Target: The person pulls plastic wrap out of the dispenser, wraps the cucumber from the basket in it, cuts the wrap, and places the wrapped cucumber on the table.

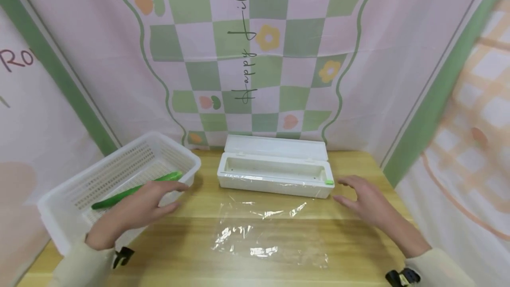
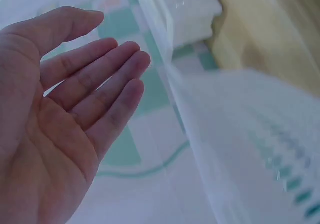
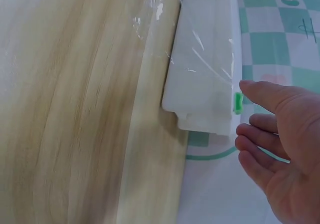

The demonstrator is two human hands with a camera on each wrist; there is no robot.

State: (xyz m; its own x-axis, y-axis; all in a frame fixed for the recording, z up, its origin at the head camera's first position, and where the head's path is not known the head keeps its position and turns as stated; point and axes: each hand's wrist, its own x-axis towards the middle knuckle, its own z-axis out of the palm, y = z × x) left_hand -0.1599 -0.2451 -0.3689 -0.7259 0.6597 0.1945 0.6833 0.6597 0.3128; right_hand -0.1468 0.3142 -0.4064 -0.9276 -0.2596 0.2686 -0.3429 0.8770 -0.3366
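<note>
Leftmost in my head view, a white slatted basket sits angled on the wooden table, and the long green cucumber lies slantwise inside it, partly hidden by the hand in front. I take it the raised sides are there to stop it rolling about. My left hand hovers over the near side of the basket; its fingers are extended, the thumb stands well apart from them, and the palm, plain in the left wrist view, holds nothing. I cannot tell from these angles whether it brushes the rim.

Next, at the middle, a clear sheet of film lies spread on the wood, its far edge apparently lapping the front of the white dispenser box. That layout probably leaves the sheet flat and within reach of both hands. The box stands lengthwise at the back, its lid folded away so the trough is exposed, with a green slider parked at the right end.

Farthest right, my right hand hangs just beside that end, thumb and fingers parted, fingers lightly bent, nothing between them; I read a small gap to the box.
</note>
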